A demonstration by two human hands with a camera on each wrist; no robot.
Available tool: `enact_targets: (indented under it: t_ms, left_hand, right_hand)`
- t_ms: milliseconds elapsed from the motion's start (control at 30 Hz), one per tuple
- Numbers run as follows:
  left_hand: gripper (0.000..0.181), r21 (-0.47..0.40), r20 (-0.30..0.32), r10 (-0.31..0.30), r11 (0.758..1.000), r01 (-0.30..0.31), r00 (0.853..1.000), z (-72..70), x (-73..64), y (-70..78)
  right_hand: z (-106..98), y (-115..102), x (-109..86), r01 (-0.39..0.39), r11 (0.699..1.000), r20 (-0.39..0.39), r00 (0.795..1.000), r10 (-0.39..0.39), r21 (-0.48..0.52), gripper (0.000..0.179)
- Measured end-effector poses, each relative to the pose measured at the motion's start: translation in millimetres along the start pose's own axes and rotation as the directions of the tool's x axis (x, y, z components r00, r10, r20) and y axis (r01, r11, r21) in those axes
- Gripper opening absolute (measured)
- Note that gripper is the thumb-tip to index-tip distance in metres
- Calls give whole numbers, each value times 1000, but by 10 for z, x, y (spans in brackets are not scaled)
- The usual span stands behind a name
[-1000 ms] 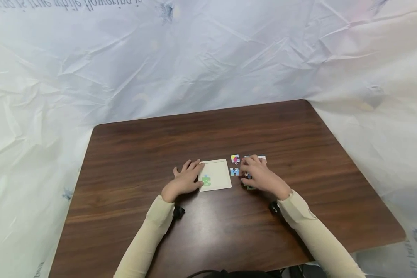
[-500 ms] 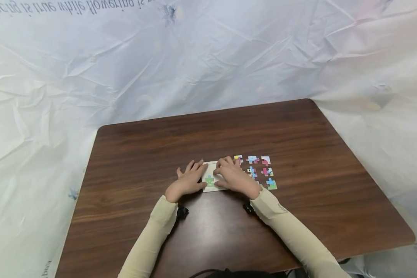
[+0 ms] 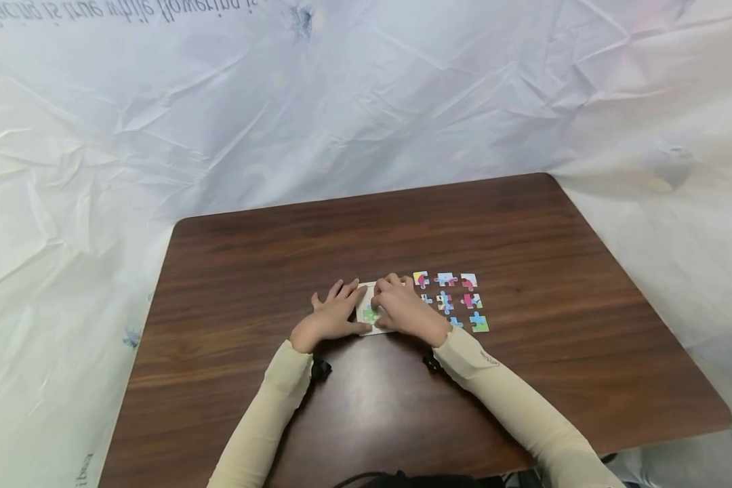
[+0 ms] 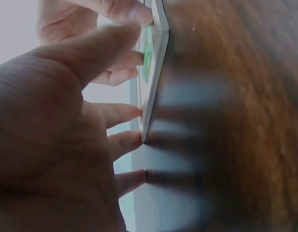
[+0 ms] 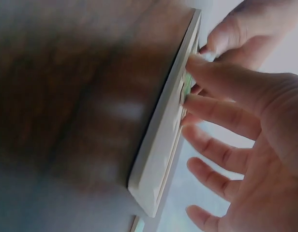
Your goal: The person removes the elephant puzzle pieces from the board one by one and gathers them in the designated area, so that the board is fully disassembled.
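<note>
A shallow cream puzzle tray [image 3: 369, 293] lies flat on the table, with a green puzzle piece [image 3: 369, 316] near its front left corner. My left hand [image 3: 332, 320] is spread at the tray's left side, fingertips along the rim and thumb over the front edge. Over the right part of the tray, my right hand [image 3: 406, 309] pinches a puzzle piece with green on it [image 5: 187, 83] between thumb and index finger, low over the tray beside the first piece. The other right fingers are bent above the tray; that hand hides much of it.
Several loose puzzle pieces lie in rows right of the tray, among them a pink and white piece [image 3: 469, 281] and a blue and green piece [image 3: 479, 322]. The brown wooden table [image 3: 268, 251] has a pale printed sheet [image 3: 366, 102] behind it.
My right hand has moved left from the loose pieces onto the tray, bringing a puzzle piece, then shifted slightly further toward the green one. My left hand stays at the tray's left side.
</note>
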State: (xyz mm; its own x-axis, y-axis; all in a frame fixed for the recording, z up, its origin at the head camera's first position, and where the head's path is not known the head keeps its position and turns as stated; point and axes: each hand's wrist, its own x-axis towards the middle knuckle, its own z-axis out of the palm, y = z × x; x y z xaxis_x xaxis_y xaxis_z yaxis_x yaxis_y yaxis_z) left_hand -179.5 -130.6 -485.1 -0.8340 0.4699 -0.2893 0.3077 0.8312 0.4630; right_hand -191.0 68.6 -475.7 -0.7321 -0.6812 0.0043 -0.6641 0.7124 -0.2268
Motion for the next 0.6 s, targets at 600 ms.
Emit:
enact_targets:
  t_ms: [600]
  left_hand:
    - [90,-11,50,-8,1000,9,999,-120,-43,-88]
  right_hand:
    - [-247,485,-550,-36,991,-115,992,51,132,19]
